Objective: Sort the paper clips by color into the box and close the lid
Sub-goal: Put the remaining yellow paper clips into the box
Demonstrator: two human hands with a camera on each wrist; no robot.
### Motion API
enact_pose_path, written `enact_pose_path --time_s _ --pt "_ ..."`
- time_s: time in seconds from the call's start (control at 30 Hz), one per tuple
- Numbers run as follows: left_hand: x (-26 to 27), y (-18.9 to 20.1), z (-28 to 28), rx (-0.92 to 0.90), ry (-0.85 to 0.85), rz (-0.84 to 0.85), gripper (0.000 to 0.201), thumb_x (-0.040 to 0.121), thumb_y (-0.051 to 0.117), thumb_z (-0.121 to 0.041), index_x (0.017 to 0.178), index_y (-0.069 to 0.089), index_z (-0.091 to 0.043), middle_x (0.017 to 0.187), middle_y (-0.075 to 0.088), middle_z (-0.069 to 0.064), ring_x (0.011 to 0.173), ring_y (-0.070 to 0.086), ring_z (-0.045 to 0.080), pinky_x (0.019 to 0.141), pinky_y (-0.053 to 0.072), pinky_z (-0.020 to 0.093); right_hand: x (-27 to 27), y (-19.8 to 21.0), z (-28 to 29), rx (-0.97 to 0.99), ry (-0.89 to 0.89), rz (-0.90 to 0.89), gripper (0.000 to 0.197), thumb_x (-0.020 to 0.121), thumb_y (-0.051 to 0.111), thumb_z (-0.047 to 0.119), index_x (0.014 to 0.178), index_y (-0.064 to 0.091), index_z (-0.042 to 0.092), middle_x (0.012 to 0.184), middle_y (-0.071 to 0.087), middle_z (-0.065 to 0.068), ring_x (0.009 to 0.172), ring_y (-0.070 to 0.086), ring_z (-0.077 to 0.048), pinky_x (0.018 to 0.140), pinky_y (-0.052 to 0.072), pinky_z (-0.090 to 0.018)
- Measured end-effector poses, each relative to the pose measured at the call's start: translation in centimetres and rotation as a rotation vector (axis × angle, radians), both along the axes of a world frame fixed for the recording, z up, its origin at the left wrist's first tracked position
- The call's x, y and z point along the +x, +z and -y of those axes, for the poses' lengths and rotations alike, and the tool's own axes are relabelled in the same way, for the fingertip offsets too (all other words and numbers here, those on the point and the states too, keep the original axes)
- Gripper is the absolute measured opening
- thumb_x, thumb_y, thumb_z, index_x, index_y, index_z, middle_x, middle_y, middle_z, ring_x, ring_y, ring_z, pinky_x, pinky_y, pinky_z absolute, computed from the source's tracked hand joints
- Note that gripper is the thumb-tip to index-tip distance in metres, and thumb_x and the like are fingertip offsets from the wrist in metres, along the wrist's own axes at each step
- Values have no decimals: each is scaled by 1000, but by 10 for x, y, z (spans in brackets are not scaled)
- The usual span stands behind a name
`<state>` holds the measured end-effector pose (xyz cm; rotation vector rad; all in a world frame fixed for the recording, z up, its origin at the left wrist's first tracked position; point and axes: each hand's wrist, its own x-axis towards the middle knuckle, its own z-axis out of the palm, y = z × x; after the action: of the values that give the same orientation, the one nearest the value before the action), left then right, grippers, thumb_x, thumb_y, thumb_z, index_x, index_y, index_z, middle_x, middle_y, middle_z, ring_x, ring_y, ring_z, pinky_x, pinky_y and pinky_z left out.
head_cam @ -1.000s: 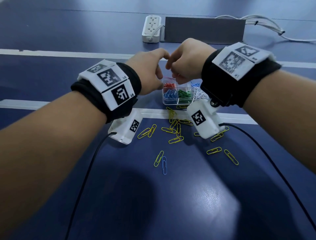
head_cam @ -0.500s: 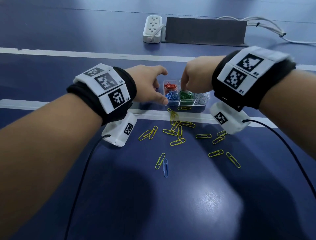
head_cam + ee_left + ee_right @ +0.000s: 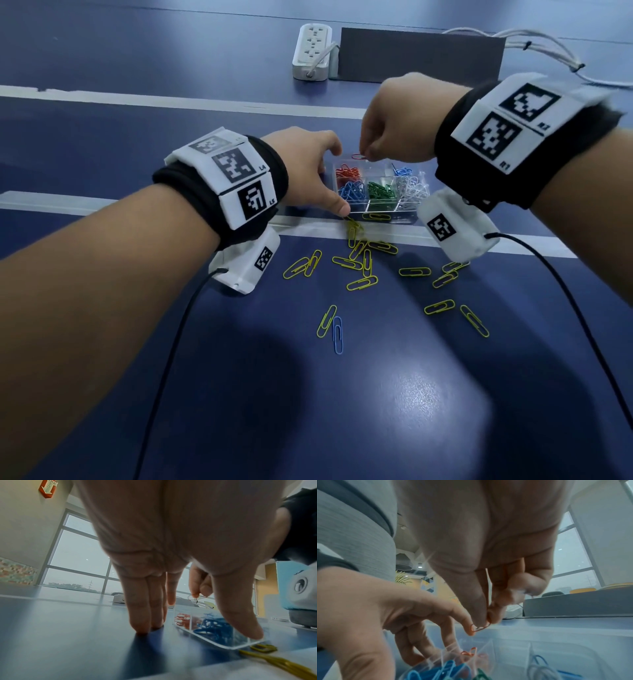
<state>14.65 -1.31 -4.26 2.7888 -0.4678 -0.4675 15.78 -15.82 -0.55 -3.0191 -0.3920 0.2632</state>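
A clear compartment box (image 3: 406,216) lies open on the blue table, holding red (image 3: 347,171), blue (image 3: 352,193), green (image 3: 382,192) and white clips (image 3: 411,188) in separate cells. My right hand (image 3: 368,154) pinches a red paper clip (image 3: 359,157) just above the red cell; the right wrist view shows the clip (image 3: 478,628) between thumb and forefinger. My left hand (image 3: 318,178) is spread at the box's left end. Its thumb (image 3: 240,615) rests on the near corner and its fingers (image 3: 142,615) touch the table. Several yellow clips (image 3: 363,282) and one blue clip (image 3: 338,334) lie loose in front.
A white power strip (image 3: 311,51), a grey block (image 3: 421,56) and white cables (image 3: 534,44) lie at the table's far side. Black camera cables trail from both wrists toward me. Yellow clips lie against the box's front edge.
Both hands came apart from above the box. The right hand dipped into the box and rose holding a red clip; the left hand settled at the box's left end.
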Motion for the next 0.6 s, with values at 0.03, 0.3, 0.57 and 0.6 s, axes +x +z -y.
enact_pose_path --time_s 0.03,0.3,0.57,0.6 --pt "-1 0 0 -3 0 2 87 59 75 -56 131 38 -23 116 64 -5 108 58 20 93 44 33 0 -1 -3 11 17 22 18 82 66 21 97 75 17 91 70 -6 83 58 -23 80 50 -31" --pt "-7 -2 -4 -28 -15 26 70 63 79 -44 105 31 -15 110 64 1 98 60 27 87 47 39 -24 -2 -10 15 116 74 20 83 58 19 92 75 15 89 70 -11 83 59 -29 80 52 -33" --pt "-17 6 -22 -144 33 -42 50 69 75 -41 102 43 -20 112 61 1 101 61 20 97 44 35 -114 -10 -18 -4 566 -315 21 77 64 25 95 72 33 76 65 11 69 51 -7 72 47 -22" --pt "-21 8 -24 -122 19 -14 46 71 74 -41 102 48 -21 110 59 0 97 59 19 95 43 32 -122 -13 -19 -32 608 -344 23 78 63 26 98 71 33 84 67 10 72 52 -7 74 48 -25"
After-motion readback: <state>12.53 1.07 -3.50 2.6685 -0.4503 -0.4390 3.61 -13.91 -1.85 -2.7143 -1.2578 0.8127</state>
